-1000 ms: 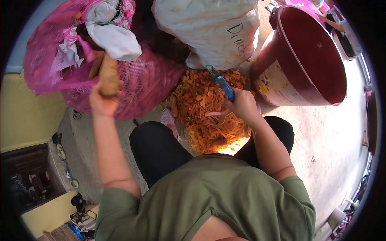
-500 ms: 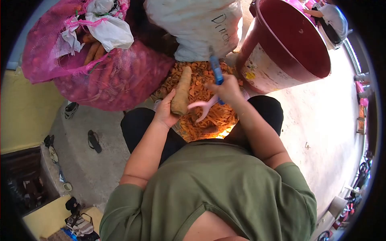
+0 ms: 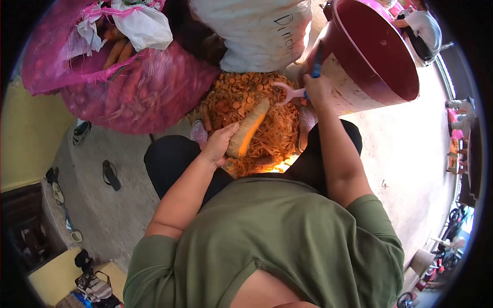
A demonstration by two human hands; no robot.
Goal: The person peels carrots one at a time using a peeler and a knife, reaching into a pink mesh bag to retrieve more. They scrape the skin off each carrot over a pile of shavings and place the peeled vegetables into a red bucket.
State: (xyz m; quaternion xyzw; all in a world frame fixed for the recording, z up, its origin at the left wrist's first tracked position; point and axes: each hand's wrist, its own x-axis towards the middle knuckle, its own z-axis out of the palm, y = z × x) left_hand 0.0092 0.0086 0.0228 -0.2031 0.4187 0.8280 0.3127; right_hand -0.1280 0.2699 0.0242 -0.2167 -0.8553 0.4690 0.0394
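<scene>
Head view. The left hand (image 3: 222,145) is clamped on the thick end of a carrot (image 3: 250,124), which lies slantwise in the grip, its narrow end pointing away from the body and toward the right. One long strip along its right side is bare orange; the remaining visible skin is dull brown. The carrot is held above a heap of peelings and cut rounds (image 3: 280,134) between the person's feet.

The right hand (image 3: 319,88) is clamped on two tools: a pink peeler (image 3: 290,94), its forked head just beyond the carrot's narrow end, and a blue-handled knife (image 3: 317,68), pointing away from the body. No contact between peeler and carrot can be made out; the blade edge is too small to assess.

A pink mesh sack (image 3: 149,97) holding carrots stands to the left, a white sack (image 3: 257,36) beyond the heap, and a dark red bucket (image 3: 349,84) to the right.

Assessment: the step in hand is judged to be peeling, at an early stage on this carrot. The next move calls for turning unpeeled skin toward the peeler, a firm left grip, and the knife kept clear.
</scene>
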